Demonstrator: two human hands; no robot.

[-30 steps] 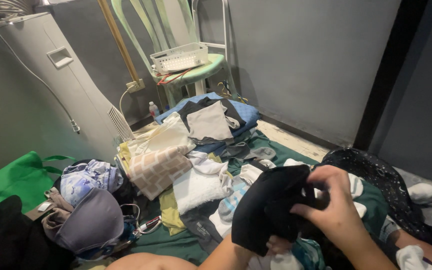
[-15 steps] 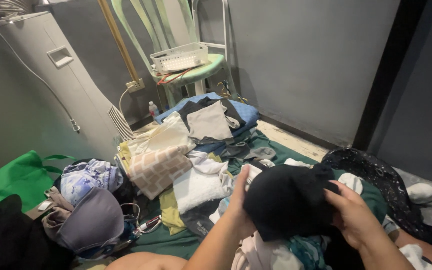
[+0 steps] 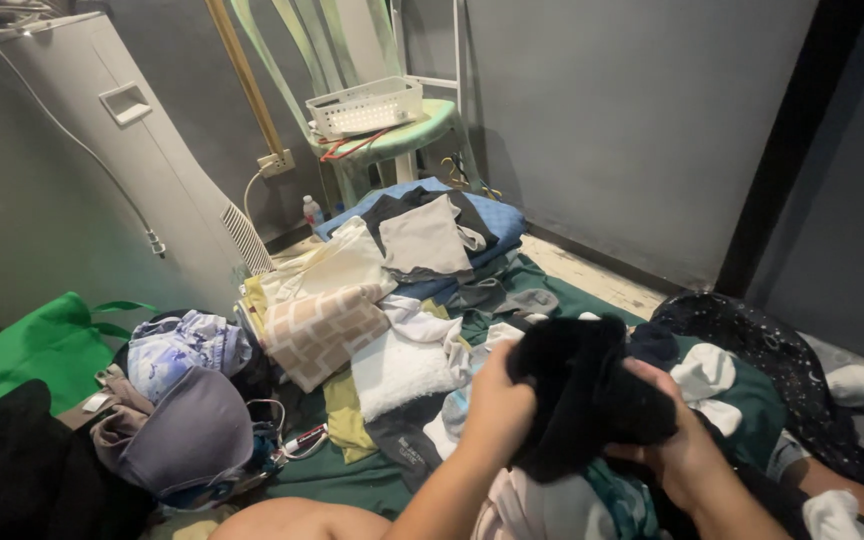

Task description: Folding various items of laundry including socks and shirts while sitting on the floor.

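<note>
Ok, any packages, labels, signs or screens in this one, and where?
No signs or screens.
Bottle: small, clear, red-capped, pale label; on the floor beneath the green chair.
Green bag: flat, bright green with handles; far left.
Basket: white, slotted, rectangular; on the chair seat.
Tag: small white cloth label on a garment, lower left.

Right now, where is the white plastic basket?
The white plastic basket sits on the pale green plastic chair at top centre, behind the folded blue cloth.
</note>
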